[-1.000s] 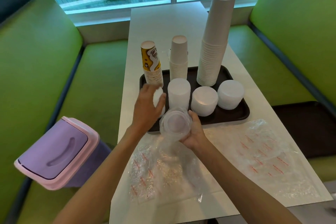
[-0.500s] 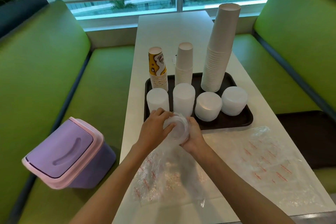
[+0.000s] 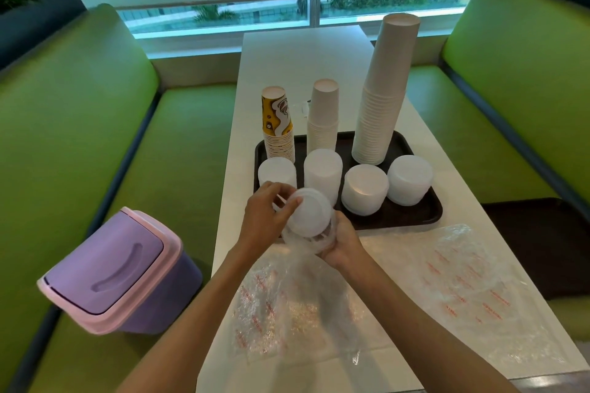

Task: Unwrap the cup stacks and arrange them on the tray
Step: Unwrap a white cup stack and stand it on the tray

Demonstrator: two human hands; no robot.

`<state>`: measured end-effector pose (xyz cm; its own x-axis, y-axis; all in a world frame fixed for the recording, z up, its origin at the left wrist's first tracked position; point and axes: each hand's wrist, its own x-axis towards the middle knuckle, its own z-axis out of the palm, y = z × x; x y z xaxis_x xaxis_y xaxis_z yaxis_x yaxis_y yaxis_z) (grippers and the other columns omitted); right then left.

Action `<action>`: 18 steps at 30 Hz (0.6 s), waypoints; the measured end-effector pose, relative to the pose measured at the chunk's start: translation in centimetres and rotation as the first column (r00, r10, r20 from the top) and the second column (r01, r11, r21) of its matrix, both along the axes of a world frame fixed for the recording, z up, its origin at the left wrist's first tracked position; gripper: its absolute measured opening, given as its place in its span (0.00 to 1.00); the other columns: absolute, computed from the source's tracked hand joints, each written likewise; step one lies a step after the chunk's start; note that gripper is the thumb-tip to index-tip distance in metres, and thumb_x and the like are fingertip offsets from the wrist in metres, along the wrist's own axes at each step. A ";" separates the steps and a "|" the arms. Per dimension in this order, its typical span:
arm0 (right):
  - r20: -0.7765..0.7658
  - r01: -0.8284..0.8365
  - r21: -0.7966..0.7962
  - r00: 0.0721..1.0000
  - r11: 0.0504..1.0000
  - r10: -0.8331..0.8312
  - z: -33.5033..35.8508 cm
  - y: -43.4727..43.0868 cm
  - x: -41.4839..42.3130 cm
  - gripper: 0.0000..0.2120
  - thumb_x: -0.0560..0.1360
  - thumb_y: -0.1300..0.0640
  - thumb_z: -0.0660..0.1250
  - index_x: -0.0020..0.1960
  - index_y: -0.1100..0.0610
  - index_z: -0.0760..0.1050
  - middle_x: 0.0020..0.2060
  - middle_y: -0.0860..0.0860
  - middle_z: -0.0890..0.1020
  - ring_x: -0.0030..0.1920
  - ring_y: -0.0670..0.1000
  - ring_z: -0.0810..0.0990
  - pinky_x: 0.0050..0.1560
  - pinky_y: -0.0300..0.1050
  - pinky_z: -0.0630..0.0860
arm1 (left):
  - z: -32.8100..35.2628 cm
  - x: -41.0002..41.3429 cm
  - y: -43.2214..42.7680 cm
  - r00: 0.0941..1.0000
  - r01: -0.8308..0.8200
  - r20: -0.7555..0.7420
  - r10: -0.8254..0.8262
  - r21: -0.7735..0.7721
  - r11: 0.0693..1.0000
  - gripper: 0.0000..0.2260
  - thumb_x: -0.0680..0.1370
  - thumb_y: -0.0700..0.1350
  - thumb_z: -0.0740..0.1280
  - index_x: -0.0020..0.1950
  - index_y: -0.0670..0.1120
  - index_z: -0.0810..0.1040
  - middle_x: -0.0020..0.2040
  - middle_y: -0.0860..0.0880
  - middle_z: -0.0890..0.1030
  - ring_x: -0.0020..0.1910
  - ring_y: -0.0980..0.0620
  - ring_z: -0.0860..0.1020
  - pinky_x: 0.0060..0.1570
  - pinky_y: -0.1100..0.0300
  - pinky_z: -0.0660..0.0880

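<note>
A dark tray (image 3: 415,217) on the white table holds three paper cup stacks: a yellow printed one (image 3: 277,124), a short white one (image 3: 323,120) and a tall white one (image 3: 381,89). In front of them stand several short stacks of translucent white lids or cups (image 3: 365,188). Just before the tray's near left edge, my left hand (image 3: 265,217) grips the top of a translucent stack (image 3: 308,212) that sticks out of a clear plastic wrapper (image 3: 297,297). My right hand (image 3: 341,241) holds the stack's lower end through the wrapper.
A second clear wrapper with red print (image 3: 463,290) lies flat on the table at the right. A purple lidded bin (image 3: 118,271) sits on the green bench at the left. Green benches flank the table; a window is behind.
My left hand came back from the tray's left stack and took hold of the wrapped stack's top. The stack now sticks further out of the wrapper.
</note>
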<state>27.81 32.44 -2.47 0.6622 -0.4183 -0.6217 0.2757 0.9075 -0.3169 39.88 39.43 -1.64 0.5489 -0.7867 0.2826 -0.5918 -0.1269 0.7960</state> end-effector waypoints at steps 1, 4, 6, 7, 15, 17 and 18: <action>0.008 0.005 0.003 1.000 1.000 -0.005 0.2 0.0 0.0 0.12 0.79 0.54 0.59 0.57 0.59 0.73 0.46 0.60 0.79 0.47 0.59 0.78 0.39 0.55 0.81 | 0.2 0.1 -0.1 0.998 -0.013 -0.064 0.012 -0.014 1.000 0.05 0.75 0.43 0.71 0.48 0.44 0.79 0.45 0.50 0.79 0.39 0.59 0.76 0.38 0.71 0.72; 0.024 0.011 0.018 1.000 1.000 -0.011 0.1 -0.1 0.1 0.10 0.79 0.55 0.60 0.53 0.60 0.74 0.45 0.61 0.79 0.47 0.59 0.78 0.51 0.56 0.76 | 0.5 0.5 -0.3 0.976 -0.025 -0.216 0.024 -0.004 1.000 0.03 0.76 0.43 0.70 0.47 0.44 0.79 0.42 0.52 0.80 0.40 0.58 0.76 0.38 0.71 0.73; 0.031 0.019 0.005 0.999 1.000 -0.019 -0.3 -0.2 0.4 0.09 0.79 0.56 0.60 0.54 0.60 0.74 0.46 0.60 0.80 0.48 0.59 0.78 0.50 0.56 0.78 | 0.4 0.8 -0.4 0.962 -0.012 -0.272 0.019 0.028 1.000 0.04 0.76 0.43 0.69 0.48 0.44 0.78 0.42 0.51 0.80 0.41 0.58 0.77 0.39 0.68 0.75; 0.032 0.023 -0.004 0.999 1.000 -0.023 -0.5 -0.3 0.5 0.09 0.79 0.56 0.60 0.54 0.60 0.74 0.46 0.60 0.80 0.48 0.59 0.78 0.47 0.55 0.80 | 0.3 0.9 -0.5 0.956 -0.010 -0.293 0.023 0.047 0.999 0.04 0.77 0.43 0.69 0.49 0.44 0.78 0.42 0.51 0.80 0.41 0.57 0.77 0.40 0.67 0.75; -0.039 0.024 -0.100 0.999 0.995 -0.028 -1.8 -0.8 0.6 0.08 0.77 0.59 0.61 0.49 0.61 0.77 0.42 0.56 0.80 0.43 0.54 0.79 0.44 0.48 0.80 | 1.4 3.3 -1.9 0.838 -0.134 -0.523 0.155 0.079 0.988 0.08 0.80 0.41 0.63 0.58 0.41 0.75 0.46 0.48 0.78 0.44 0.53 0.75 0.40 0.64 0.74; -0.073 0.024 -0.105 0.997 0.994 -0.032 -2.2 -0.9 0.5 0.10 0.75 0.58 0.63 0.52 0.60 0.77 0.46 0.56 0.79 0.47 0.54 0.78 0.52 0.50 0.76 | 2.3 4.8 -2.9 0.835 -0.244 -0.494 0.242 0.061 0.968 0.09 0.80 0.41 0.63 0.58 0.39 0.75 0.47 0.46 0.77 0.44 0.52 0.74 0.39 0.64 0.72; -0.081 0.023 -0.098 0.996 0.995 -0.031 -2.3 -1.0 0.3 0.11 0.74 0.57 0.64 0.54 0.61 0.77 0.47 0.57 0.79 0.49 0.55 0.78 0.55 0.51 0.75 | 2.6 5.5 -3.3 0.837 -0.291 -0.467 0.286 0.062 0.955 0.10 0.80 0.41 0.63 0.58 0.38 0.76 0.48 0.45 0.77 0.44 0.52 0.74 0.38 0.63 0.71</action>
<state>28.14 31.47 -4.73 0.5978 -0.4966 -0.6294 0.2692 0.8638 -0.4259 45.35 36.08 0.92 0.8193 -0.5706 -0.0562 -0.0892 -0.2236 0.9706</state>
